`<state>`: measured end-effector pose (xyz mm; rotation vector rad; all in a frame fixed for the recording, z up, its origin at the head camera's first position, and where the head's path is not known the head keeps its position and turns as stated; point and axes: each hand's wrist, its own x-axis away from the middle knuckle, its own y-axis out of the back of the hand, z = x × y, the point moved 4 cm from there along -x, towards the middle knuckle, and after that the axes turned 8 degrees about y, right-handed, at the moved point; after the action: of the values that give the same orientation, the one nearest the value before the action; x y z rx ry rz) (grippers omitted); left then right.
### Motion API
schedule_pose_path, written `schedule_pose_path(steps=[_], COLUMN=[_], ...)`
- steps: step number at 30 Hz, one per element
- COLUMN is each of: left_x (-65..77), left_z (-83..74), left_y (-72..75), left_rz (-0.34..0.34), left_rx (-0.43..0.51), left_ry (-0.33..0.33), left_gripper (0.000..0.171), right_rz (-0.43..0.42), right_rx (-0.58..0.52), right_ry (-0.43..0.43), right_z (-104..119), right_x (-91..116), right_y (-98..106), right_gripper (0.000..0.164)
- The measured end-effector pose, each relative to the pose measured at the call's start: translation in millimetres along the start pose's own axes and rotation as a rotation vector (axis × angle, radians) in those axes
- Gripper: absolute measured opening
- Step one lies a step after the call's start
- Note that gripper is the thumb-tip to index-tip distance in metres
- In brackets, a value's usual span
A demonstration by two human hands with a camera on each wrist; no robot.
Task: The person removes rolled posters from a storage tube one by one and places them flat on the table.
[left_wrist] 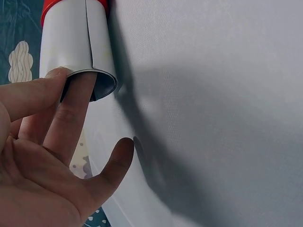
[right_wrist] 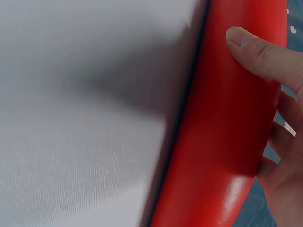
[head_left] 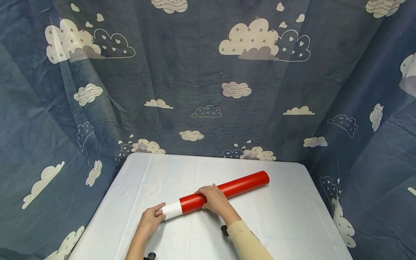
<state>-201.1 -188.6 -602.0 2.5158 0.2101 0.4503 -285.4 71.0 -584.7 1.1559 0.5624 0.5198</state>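
A long red roll (head_left: 244, 184) lies slantwise over the white table, its far end up to the right. A white rolled sheet (left_wrist: 71, 45) sticks out of its left end; a lengthwise seam and a thin open rim show in the left wrist view. My left hand (head_left: 150, 221) holds the white end at its rim, one finger inside the opening and another on the outside. Farther along, my right hand (head_left: 214, 199) grips the red roll across its top, thumb (right_wrist: 258, 52) on the near side and the other fingers round the far side.
The white-covered table (head_left: 286, 216) spreads around the roll. Dark blue cloth (head_left: 201, 72) with a cloud print hangs behind the table and on both sides. A dark wrist mount (head_left: 224, 230) sits at the right cuff.
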Motion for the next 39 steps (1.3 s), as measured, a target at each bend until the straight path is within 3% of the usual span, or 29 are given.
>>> schedule_pose_path(steps=[13, 25, 39], left_x=[2.8, 5.5, 4.4], left_z=[0.9, 2.8, 5.4], left_y=[4.5, 9.1, 12.5], left_rz=[-0.005, 0.003, -0.002], left_rx=[-0.006, 0.013, -0.003], left_ry=[-0.02, 0.007, 0.012], left_gripper=[0.051, 0.051, 0.05], right_rz=[0.03, 0.034, -0.001], right_rx=[-0.043, -0.069, -0.1], right_ry=[-0.04, -0.056, -0.07], right_z=[-15.3, -26.6, -37.5], right_x=[2.9, 6.9, 12.5], right_y=[6.1, 8.9, 13.6], right_gripper=[0.058, 0.059, 0.059])
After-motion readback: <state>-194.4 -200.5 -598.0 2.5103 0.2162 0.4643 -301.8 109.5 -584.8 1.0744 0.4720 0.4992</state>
